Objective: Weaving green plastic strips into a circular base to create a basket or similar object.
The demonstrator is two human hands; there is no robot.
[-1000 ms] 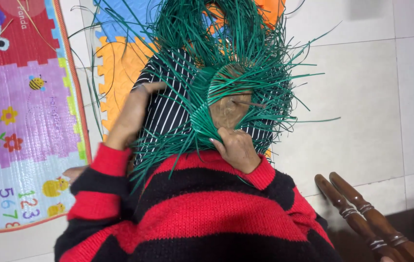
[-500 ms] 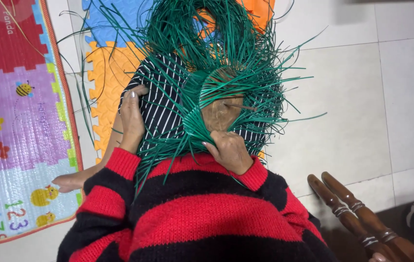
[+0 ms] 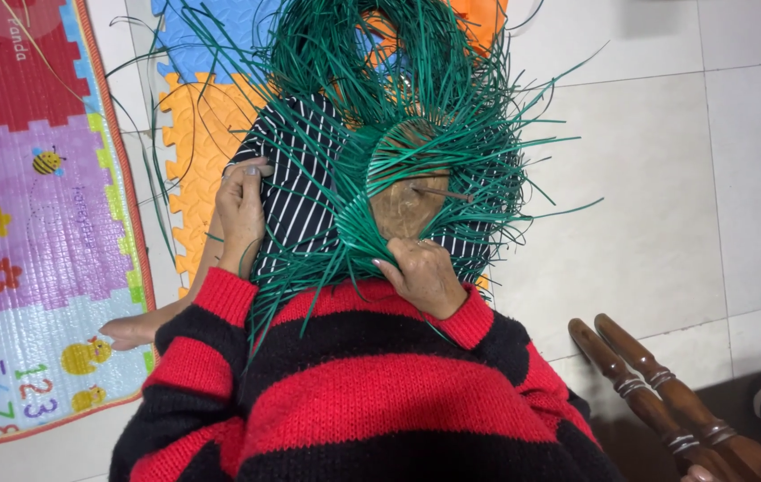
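Surroundings: foam mat (image 3: 202,134) (blue, orange, yellow tiles) under the work, play mat (image 3: 32,232) on the person's left, white tiled floor (image 3: 666,178) on the right. Two turned wooden legs (image 3: 657,393) lie on the floor at lower right, well apart from the hands. A bare foot (image 3: 130,332) shows by the play mat edge.

In the way: loose green strips (image 3: 416,98) fan out in every direction and cover most of the lap and striped cloth (image 3: 295,192); they hide part of the right fingers. Red-and-black sleeves (image 3: 353,393) fill the bottom of the view.

Work: green weave (image 3: 380,178) sits on the lap, centred, wrapped around a round brown form (image 3: 407,201). No clear long axis; strips radiate outward, the densest bundle running up and away from the person.

Left hand (image 3: 242,210): fingers curled, resting on the striped cloth beside the weave, strips passing under it; cannot tell whether it pinches any.
Right hand (image 3: 420,277): at the near edge of the form, fingers closed on green strips.
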